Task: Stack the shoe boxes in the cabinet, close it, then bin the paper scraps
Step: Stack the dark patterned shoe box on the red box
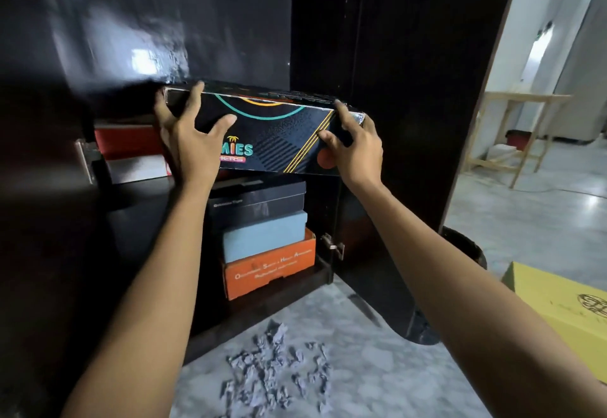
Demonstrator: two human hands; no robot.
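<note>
Black cardboard with teal, yellow and orange line graphics makes up the patterned shoe box [272, 132], and both hands are holding it in the air in front of the open dark cabinet [410, 89]. The head view is the only view. The left hand [190, 142] is gripping the left end of the box, fingers spread over its front face and top edge. The right hand [356, 148] is gripping the right end, thumb on the front face and fingers wrapping the corner. The box is sitting level with the cabinet opening, tilted slightly, above a stack already inside.

That stack is standing on the cabinet's bottom shelf: an orange box [269, 271] is lying at the base, a light blue box [264, 237] is resting on it, and a dark box [256, 204] is resting on top of that. To the left, on a higher shelf, a red and white box [131, 151] is lying partly hidden behind the left hand. The right-hand cabinet door [387, 220] is standing open, its hinge showing just beside the orange box.

On the pale marble floor [377, 368] in front of the cabinet, grey paper scraps [276, 371] are lying in a loose pile. A yellow box [565, 312] is lying on the floor at the right edge. A dark round bin [466, 250] is showing behind the open door.
</note>
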